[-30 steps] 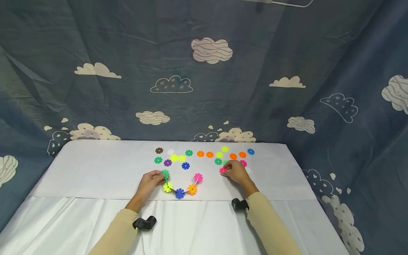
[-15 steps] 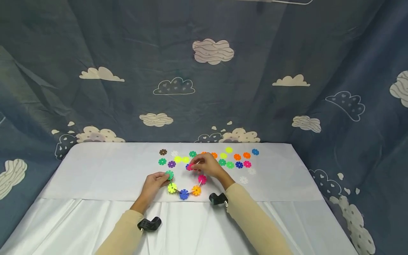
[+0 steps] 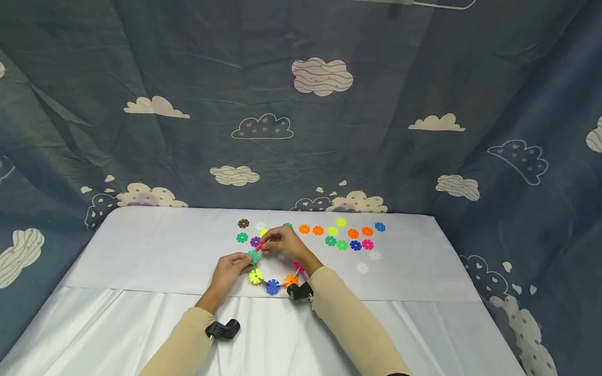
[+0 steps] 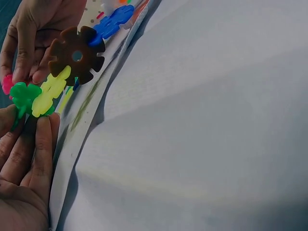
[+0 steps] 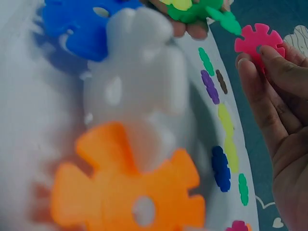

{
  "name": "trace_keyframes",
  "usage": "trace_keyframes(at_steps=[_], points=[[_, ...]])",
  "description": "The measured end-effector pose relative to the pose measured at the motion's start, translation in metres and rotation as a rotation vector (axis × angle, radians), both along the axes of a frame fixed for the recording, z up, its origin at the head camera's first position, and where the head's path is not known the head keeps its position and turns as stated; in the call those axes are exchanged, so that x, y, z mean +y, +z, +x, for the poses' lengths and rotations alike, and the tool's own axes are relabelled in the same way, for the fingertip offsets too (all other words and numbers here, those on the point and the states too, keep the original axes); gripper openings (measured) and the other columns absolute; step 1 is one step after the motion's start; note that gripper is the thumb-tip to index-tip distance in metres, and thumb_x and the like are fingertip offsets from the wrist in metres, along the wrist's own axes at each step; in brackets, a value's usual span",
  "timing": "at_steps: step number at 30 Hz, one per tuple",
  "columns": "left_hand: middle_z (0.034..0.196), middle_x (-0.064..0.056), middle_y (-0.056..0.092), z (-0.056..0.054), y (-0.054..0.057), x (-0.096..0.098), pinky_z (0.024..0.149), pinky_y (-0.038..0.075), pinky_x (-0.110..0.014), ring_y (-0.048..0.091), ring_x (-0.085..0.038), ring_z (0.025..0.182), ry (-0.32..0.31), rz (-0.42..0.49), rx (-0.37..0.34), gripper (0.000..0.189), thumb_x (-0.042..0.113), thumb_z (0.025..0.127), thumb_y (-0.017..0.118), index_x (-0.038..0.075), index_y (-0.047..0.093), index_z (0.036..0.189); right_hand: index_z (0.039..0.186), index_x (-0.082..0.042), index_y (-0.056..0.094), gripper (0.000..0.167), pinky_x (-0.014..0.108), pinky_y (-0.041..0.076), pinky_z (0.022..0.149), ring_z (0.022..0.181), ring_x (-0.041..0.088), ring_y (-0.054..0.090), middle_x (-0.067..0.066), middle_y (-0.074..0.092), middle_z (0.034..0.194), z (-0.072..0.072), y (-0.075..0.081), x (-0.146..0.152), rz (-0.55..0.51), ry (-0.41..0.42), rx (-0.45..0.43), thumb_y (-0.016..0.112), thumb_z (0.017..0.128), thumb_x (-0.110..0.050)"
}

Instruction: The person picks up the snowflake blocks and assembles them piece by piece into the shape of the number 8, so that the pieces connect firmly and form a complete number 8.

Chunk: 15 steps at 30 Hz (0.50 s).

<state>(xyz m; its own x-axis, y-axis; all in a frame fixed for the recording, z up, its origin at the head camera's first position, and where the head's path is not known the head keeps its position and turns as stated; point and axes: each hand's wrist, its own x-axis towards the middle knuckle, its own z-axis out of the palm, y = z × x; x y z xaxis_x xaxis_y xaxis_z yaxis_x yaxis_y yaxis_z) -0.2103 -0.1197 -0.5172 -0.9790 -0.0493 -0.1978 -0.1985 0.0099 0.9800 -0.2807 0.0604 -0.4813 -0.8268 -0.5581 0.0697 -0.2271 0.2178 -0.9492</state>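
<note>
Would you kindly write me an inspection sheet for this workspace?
Surface: white covering, creased on the near side.
Job's things: disc chain of linked notched pieces; its green end is close to a pink disc, contact unclear.
Clutter: other discs beyond and right of the chain.
Hands: left hand holds the green end; right hand pinches the pink disc.
Cables: white strand at the top edge, possibly a cord.
Surroundings: dark cloud-print curtain.

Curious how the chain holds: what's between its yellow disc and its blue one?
A brown disc joins the yellow disc to the blue disc, seen in the left wrist view.
</note>
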Motion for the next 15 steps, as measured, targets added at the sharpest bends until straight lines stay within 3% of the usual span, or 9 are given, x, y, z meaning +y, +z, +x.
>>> trace_keyframes(at_steps=[6,15], points=[[0.098,-0.017,0.072,-0.0008,-0.0022,0.0012,0.078,0.056,-0.023,0.068,-0.01,0.079,0.008,-0.008,-0.02,0.024,0.012,0.095,0.062,-0.01,0.063,0.105,0.095,0.007,0.071,0.011,0.027,0.057,0.071,0.077,0.032,0.068,0.02,0.071,0.09,0.0005,-0.0029,-0.0025,0.049,-0.028,0.044,0.067,0.086,0.002],[0.097,-0.018,0.072,0.0011,-0.0008,0.0009,0.078,0.056,-0.023,0.069,-0.011,0.081,0.014,-0.007,0.004,0.024,0.011,0.095,0.061,-0.01,0.064,0.105,0.091,0.006,0.072,0.008,0.023,0.057,0.072,0.076,0.019,0.068,0.017,0.072,0.089,0.0006,0.0,-0.0029,0.081,-0.008,0.197,0.068,0.084,0.006]])
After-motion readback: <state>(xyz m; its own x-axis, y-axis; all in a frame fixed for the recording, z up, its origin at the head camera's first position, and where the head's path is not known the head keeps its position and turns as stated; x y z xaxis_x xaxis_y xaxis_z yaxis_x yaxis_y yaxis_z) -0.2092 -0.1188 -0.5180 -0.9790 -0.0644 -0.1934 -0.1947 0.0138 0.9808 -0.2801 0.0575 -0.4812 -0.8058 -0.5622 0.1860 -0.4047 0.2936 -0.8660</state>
